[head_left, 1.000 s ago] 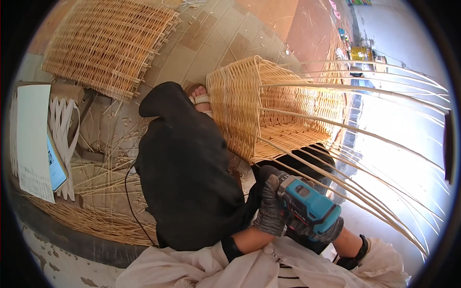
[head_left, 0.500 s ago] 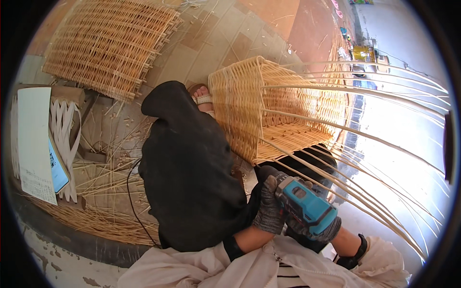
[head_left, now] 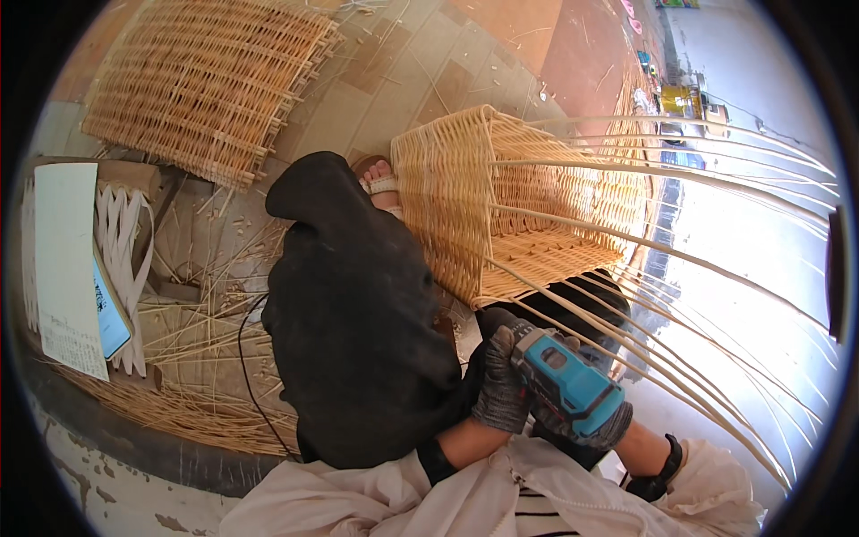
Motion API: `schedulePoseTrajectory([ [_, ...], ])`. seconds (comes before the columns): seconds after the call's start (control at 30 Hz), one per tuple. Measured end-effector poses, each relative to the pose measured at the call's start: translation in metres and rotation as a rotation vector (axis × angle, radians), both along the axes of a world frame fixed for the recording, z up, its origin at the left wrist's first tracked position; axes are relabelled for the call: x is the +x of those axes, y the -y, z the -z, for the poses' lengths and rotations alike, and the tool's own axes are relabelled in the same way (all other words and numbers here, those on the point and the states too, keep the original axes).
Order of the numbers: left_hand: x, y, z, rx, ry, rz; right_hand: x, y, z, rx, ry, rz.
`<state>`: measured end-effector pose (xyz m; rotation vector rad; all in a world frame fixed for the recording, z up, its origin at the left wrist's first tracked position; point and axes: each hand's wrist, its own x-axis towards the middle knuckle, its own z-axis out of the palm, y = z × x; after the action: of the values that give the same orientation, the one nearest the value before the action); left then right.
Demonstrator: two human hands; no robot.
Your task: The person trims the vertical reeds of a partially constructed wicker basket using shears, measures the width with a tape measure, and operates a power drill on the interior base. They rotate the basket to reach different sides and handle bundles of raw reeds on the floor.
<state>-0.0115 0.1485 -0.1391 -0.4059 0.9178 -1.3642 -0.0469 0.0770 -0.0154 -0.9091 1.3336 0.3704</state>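
In grey knitted gloves, the left hand (head_left: 501,385) curls around the nose of a teal-and-grey cordless drill (head_left: 573,380), and the right hand (head_left: 613,428) sits at its rear; the right fingers are mostly hidden, so I cannot tell how tightly they close. Just beyond the hands, a pale wicker basket (head_left: 443,197) lies tipped, its mouth facing right, its weave close and ribbed. Long smooth stakes (head_left: 626,166) fan from its rim past the right hand. I'd judge a firm two-handed hold best, left fingers back from the spinning end, nose clear of the springy stakes and the limp black cloth (head_left: 358,313) beyond the left hand.
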Motion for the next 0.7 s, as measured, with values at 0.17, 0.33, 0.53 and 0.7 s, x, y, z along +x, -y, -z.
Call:
schedulePoseTrajectory([
  [0.17,0.001,-0.002,0.001,-0.032,0.049,-0.017,0.002,-0.002,-0.001,0.165,0.060,0.388],
  [0.33,0.010,-0.007,-0.006,0.014,0.110,0.016,-0.005,0.001,0.007,-0.484,0.060,-0.971],
  [0.53,0.012,-0.017,-0.021,-0.009,0.065,0.120,-0.010,-0.002,-0.003,-0.385,-0.047,-0.733],
  [0.7,0.014,-0.015,-0.039,-0.164,0.317,0.192,-0.022,-0.005,-0.051,-0.300,0.093,-0.472],
])
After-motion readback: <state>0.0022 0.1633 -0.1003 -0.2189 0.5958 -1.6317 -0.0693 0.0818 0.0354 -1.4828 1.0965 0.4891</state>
